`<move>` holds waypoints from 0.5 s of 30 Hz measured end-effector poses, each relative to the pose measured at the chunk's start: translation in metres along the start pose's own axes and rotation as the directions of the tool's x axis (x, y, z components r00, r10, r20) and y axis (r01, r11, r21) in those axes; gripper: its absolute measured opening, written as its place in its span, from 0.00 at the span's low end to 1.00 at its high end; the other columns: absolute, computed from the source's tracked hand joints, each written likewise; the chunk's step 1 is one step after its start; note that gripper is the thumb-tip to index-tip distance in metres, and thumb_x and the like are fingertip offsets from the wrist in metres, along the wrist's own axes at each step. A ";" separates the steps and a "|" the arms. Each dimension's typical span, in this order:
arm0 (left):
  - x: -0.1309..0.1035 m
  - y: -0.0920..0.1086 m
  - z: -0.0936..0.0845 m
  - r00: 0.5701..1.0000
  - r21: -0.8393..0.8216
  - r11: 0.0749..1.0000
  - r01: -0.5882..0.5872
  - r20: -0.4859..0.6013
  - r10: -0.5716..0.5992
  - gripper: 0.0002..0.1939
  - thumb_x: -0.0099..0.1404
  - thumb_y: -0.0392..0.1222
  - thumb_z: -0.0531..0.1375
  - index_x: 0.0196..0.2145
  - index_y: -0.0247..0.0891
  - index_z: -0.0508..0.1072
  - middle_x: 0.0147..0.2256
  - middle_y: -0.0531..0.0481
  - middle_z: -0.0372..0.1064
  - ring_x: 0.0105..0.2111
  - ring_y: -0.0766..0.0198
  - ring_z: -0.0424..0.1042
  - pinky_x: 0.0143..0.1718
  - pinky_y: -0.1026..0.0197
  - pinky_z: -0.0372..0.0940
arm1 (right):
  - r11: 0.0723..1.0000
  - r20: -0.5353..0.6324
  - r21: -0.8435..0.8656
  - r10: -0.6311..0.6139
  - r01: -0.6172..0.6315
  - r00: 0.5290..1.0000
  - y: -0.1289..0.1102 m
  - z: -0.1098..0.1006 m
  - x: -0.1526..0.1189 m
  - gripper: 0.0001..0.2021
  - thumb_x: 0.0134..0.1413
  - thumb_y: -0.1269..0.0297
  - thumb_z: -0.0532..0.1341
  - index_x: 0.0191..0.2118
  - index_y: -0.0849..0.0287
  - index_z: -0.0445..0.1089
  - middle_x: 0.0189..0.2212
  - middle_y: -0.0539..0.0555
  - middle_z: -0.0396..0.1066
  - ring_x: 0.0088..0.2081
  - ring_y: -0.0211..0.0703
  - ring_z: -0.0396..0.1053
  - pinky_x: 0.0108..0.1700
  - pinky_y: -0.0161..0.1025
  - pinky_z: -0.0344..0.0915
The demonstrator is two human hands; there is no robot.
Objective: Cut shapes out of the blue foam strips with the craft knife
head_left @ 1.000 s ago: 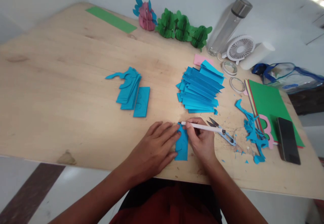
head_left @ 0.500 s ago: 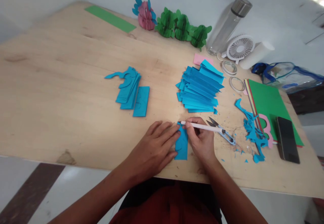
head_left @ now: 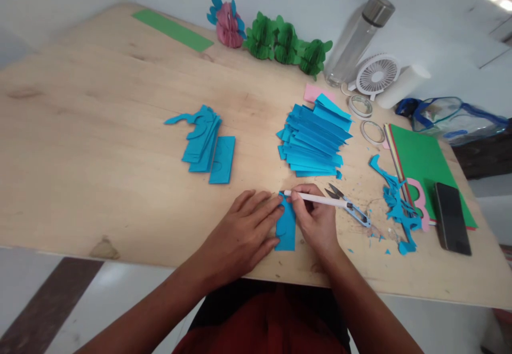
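Down near the front edge of the tabletop [head_left: 100,146], the left hand [head_left: 244,234] lies flat, fingers spread, pinning a blue paper strip [head_left: 286,228]. Just beside it, the right hand [head_left: 316,220] pinches a white pen [head_left: 316,199], tip touching the strip's top.

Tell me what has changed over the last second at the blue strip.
Almost nothing. The right hand keeps its grip on the white pen, tip at the top of the blue strip; the left hand still presses the strip flat. Only the camera drifted slightly. The blue stacks and snips lie unmoved.
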State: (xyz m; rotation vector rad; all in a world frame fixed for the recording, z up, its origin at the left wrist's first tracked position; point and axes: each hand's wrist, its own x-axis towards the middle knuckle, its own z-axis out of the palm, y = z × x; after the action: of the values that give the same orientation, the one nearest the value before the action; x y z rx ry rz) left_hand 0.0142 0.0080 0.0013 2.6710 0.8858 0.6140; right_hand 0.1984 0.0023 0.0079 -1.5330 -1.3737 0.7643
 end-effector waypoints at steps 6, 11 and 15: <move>0.000 -0.001 0.002 1.000 0.000 1.000 -0.007 -0.010 0.007 0.20 0.71 0.42 0.53 0.57 0.32 0.69 0.59 0.42 0.67 0.58 0.47 0.63 0.61 0.42 0.55 | 1.000 -0.037 -0.026 0.002 -0.003 0.999 -0.002 -0.001 0.000 0.05 0.56 0.63 0.59 0.32 0.57 0.69 0.24 0.49 0.72 0.24 0.37 0.67 0.26 0.33 0.64; 0.000 0.000 0.001 1.000 -0.001 1.000 0.003 -0.006 -0.003 0.20 0.70 0.42 0.54 0.57 0.33 0.69 0.58 0.41 0.68 0.58 0.48 0.63 0.62 0.43 0.55 | 1.000 -0.031 -0.026 0.001 -0.001 1.000 -0.001 0.000 0.000 0.05 0.57 0.62 0.59 0.33 0.57 0.69 0.24 0.49 0.72 0.24 0.37 0.67 0.27 0.34 0.64; 0.000 0.000 0.000 1.000 -0.006 1.000 0.001 -0.002 -0.001 0.20 0.70 0.41 0.54 0.57 0.32 0.69 0.58 0.41 0.68 0.58 0.47 0.63 0.61 0.41 0.56 | 1.000 0.001 -0.014 -0.002 0.002 1.000 0.000 0.001 -0.001 0.05 0.58 0.62 0.59 0.34 0.56 0.70 0.26 0.50 0.73 0.27 0.38 0.69 0.29 0.35 0.65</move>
State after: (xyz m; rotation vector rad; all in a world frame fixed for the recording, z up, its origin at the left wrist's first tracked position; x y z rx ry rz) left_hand 0.0147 0.0078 0.0015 2.6651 0.8846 0.6178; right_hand 0.1975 0.0015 0.0079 -1.5424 -1.3837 0.7561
